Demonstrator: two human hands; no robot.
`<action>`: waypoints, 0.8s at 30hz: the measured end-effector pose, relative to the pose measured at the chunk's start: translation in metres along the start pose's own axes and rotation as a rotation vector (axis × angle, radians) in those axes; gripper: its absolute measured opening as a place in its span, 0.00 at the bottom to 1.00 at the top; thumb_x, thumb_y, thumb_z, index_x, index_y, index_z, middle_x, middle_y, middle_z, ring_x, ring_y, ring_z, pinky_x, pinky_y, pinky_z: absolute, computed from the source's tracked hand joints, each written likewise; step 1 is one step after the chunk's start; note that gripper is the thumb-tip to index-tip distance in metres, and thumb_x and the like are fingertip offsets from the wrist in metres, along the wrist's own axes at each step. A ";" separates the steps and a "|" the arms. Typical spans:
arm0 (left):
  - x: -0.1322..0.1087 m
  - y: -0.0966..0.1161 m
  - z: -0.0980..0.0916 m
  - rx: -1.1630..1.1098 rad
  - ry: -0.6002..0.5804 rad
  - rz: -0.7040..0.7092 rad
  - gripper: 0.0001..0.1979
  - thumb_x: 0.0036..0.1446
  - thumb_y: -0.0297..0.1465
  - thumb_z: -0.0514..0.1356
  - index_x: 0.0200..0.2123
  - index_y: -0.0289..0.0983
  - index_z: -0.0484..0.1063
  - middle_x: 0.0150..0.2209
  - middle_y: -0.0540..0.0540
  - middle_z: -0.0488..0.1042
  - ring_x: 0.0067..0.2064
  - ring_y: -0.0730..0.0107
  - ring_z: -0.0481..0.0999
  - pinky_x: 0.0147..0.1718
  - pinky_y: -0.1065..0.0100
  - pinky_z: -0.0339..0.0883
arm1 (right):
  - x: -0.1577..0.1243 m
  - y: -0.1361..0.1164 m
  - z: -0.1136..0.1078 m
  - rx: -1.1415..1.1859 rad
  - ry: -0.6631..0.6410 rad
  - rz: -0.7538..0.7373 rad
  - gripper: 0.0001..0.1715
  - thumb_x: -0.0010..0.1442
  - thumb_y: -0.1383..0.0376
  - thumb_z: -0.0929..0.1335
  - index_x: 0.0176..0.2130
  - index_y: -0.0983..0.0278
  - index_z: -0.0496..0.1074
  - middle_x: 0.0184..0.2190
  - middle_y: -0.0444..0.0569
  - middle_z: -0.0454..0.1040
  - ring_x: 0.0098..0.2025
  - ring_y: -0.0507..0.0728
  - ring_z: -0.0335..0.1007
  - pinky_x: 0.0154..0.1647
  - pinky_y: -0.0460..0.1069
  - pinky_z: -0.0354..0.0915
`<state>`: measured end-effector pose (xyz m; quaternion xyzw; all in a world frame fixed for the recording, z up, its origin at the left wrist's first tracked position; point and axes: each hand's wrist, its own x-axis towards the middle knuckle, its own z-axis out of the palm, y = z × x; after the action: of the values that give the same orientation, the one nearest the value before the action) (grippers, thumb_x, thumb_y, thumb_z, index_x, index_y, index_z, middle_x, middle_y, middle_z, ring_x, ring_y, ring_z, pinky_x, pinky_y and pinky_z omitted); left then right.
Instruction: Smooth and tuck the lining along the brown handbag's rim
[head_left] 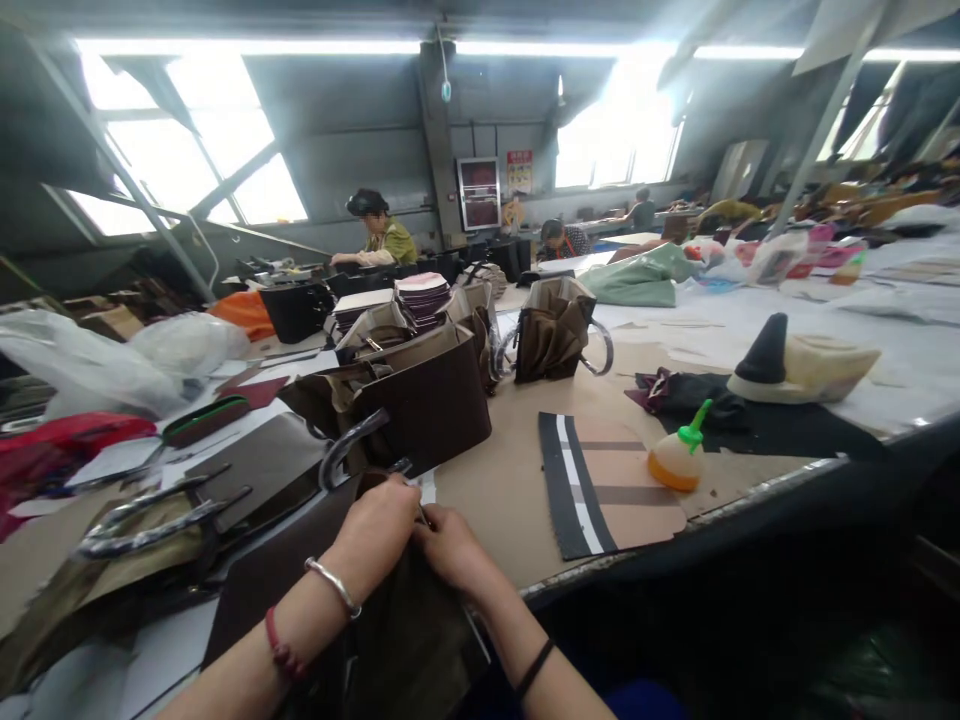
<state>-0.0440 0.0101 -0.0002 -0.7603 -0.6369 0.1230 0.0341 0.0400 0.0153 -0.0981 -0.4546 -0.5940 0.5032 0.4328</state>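
A dark brown handbag [277,570] lies tilted at the table's front edge, under my forearms. My left hand [386,520] is closed on the bag's upper edge, close to a plastic-wrapped handle [352,445]. Just to its right, my right hand [450,545] pinches the same edge, with thumb and fingers pressed together. What lies between the fingertips is mostly hidden. Beyond my hands stands another dark brown bag [431,400], and farther back a bag with folded brown sides [555,335] shows its wrapped handles.
A glue bottle with a green tip [679,455] stands on a pinkish panel [615,470] at right. Behind it are a black cloth [795,425] and a cream container [817,365]. Plastic bags [90,360] lie at left. A co-worker [379,235] sits across the table.
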 end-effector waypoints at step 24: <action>-0.080 -0.027 -0.049 -0.522 0.084 0.362 0.08 0.50 0.29 0.56 0.20 0.36 0.67 0.38 0.48 0.70 0.40 0.67 0.66 0.41 0.69 0.61 | -0.105 -0.080 -0.061 0.032 -0.371 0.015 0.10 0.58 0.66 0.60 0.30 0.67 0.67 0.26 0.43 0.65 0.30 0.51 0.58 0.30 0.44 0.56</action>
<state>-0.0715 -0.0575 0.0647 -0.8487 -0.4995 -0.0717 -0.1583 0.1131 -0.0812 -0.0173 -0.3514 -0.6522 0.5909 0.3194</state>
